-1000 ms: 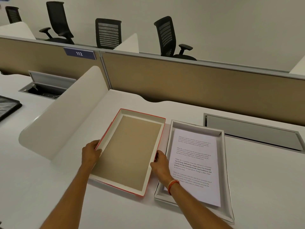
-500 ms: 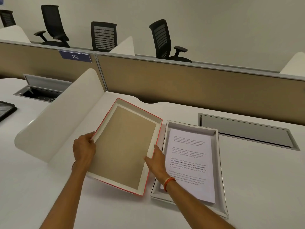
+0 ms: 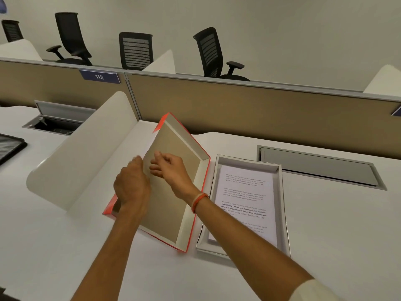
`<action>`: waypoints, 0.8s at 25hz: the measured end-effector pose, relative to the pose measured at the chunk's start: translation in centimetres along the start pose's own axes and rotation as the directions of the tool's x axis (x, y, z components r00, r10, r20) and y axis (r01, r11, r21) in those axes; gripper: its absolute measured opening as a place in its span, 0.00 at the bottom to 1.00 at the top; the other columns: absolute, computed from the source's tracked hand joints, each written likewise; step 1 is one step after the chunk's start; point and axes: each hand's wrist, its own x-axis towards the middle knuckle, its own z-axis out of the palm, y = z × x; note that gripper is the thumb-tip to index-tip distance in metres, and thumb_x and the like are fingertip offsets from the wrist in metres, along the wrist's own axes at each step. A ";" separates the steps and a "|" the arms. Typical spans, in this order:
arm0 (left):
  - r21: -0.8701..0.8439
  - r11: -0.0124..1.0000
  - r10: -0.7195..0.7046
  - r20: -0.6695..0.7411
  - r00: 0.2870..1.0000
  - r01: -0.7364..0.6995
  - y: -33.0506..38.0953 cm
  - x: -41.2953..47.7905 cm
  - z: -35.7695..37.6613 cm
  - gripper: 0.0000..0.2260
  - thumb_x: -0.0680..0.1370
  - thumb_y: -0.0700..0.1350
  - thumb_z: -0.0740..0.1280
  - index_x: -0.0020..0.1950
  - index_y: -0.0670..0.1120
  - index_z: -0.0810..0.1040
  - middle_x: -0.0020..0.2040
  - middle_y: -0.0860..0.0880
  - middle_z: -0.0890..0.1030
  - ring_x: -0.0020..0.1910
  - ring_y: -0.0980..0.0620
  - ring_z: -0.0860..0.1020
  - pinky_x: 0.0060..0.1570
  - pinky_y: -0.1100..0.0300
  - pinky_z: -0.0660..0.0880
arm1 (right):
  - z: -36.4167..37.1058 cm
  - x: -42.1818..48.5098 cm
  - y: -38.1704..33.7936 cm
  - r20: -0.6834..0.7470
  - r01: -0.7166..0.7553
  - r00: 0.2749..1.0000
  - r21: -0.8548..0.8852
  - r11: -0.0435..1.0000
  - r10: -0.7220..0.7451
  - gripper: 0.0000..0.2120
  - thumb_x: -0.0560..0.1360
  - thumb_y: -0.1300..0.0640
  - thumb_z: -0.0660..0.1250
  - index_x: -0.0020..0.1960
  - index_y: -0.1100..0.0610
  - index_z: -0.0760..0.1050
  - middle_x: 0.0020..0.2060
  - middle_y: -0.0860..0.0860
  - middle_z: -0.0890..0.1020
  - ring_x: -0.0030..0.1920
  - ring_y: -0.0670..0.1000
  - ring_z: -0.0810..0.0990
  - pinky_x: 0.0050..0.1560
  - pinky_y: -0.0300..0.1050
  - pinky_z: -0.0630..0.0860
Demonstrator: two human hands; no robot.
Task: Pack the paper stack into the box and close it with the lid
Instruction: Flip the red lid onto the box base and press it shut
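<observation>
The open white box [image 3: 282,205] lies on the desk to the right, and the printed paper stack [image 3: 246,192] rests flat inside it. Left of the box the lid [image 3: 173,216], red outside and brown inside, is tilted steeply: its right long edge is down beside the box and its left long edge is raised. My left hand [image 3: 132,187] grips that raised left edge from outside. My right hand [image 3: 170,168] reaches across the lid's inside, its fingers curled at the same edge next to my left hand.
A curved white divider [image 3: 76,161] stands just left of the lid. A beige partition [image 3: 249,109] runs along the desk's back. A grey cable flap [image 3: 316,168] sits behind the box, a dark flat object [image 3: 9,146] lies at far left, and office chairs stand beyond.
The lid went from lying flat to steeply tilted, left edge lifted. My right hand left the lid's right edge and crossed over to the left edge beside my left hand.
</observation>
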 end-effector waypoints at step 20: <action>-0.677 0.721 0.083 0.300 0.950 0.151 -1.4 0.3 -4.2 0.18 0.79 0.52 0.65 0.68 0.48 0.75 0.65 0.49 0.78 0.63 0.49 0.76 0.66 0.47 0.72 | -7.5 -2.1 -6.7 -0.112 -0.134 0.983 0.115 0.984 0.147 0.16 0.74 0.67 0.69 0.61 0.70 0.73 0.58 0.62 0.81 0.55 0.60 0.82 0.44 0.47 0.82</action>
